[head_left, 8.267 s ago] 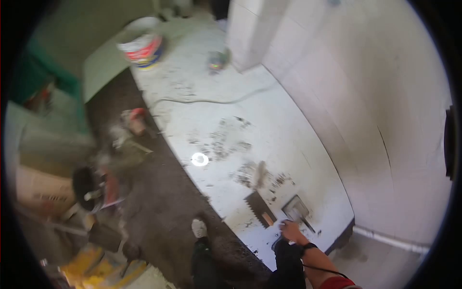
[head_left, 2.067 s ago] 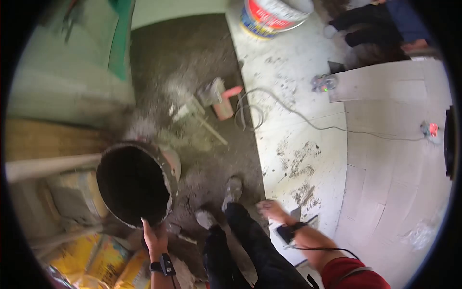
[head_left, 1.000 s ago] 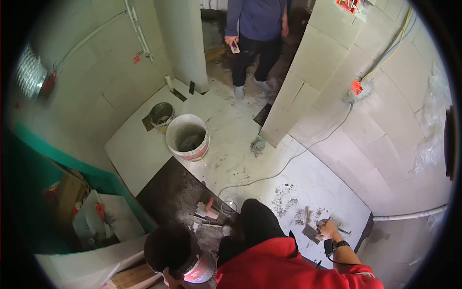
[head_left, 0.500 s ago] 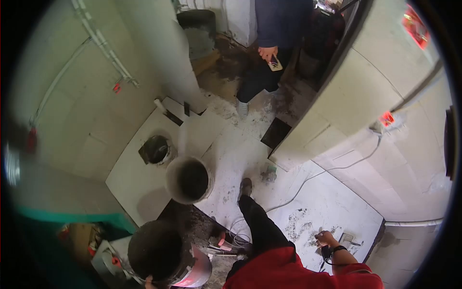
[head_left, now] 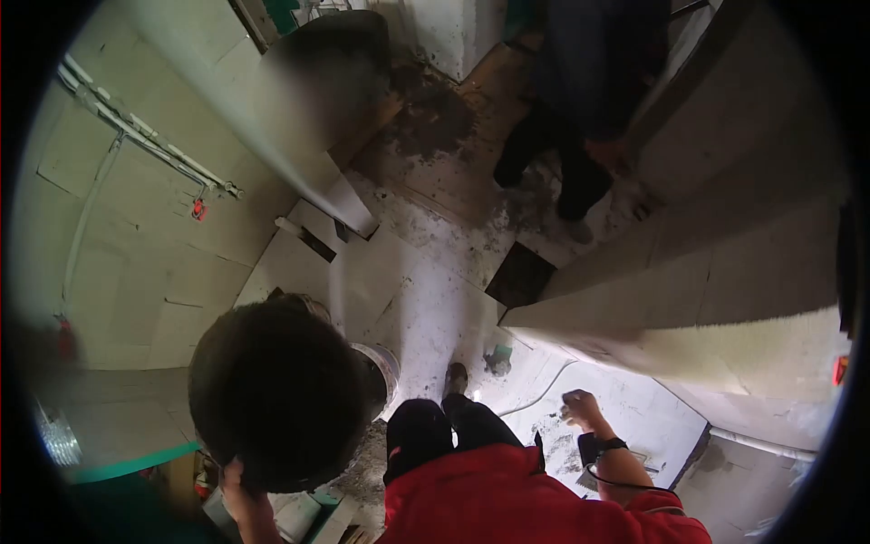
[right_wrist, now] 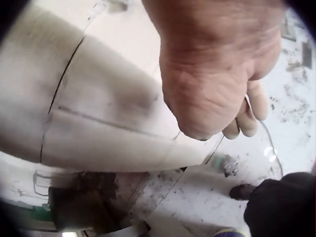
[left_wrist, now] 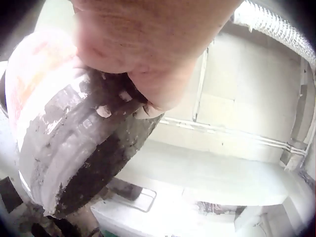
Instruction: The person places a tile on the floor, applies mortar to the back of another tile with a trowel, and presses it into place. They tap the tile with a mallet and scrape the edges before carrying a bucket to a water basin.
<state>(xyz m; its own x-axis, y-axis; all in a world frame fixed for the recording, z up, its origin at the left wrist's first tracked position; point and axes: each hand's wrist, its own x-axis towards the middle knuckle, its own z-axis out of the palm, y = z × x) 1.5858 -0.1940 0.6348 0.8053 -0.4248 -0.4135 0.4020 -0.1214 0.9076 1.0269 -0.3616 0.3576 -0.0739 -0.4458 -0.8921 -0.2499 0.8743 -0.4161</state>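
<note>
My left hand (head_left: pixel 243 508) grips the rim of a large bucket (head_left: pixel 281 399), thumb over the edge. The bucket's inside is dark, and it looms large on the left of the head view, partly covering a white bucket (head_left: pixel 384 367) behind it. In the left wrist view, the same bucket (left_wrist: pixel 84 118) is tilted, its rim crusted with grey mortar, and my left hand (left_wrist: pixel 148 44) curls over that rim. Out to the right, my right hand (head_left: pixel 584 412) hangs above the white floor tiles. Its fingers (right_wrist: pixel 247 122) are loosely curled, holding nothing.
Another person (head_left: pixel 553 163) stands in the doorway ahead. A dark square gap (head_left: pixel 521 275) lies in the tiled floor near the wall corner. A small device (head_left: pixel 497 360) sits on the floor, with a cable (head_left: pixel 544 390) running beyond it. A partition wall (head_left: pixel 689 263) is to the right.
My left hand has taken the bucket by its rim and raised it toward me. My right hand has moved up off the floor by the notched trowel. The other person has shifted right.
</note>
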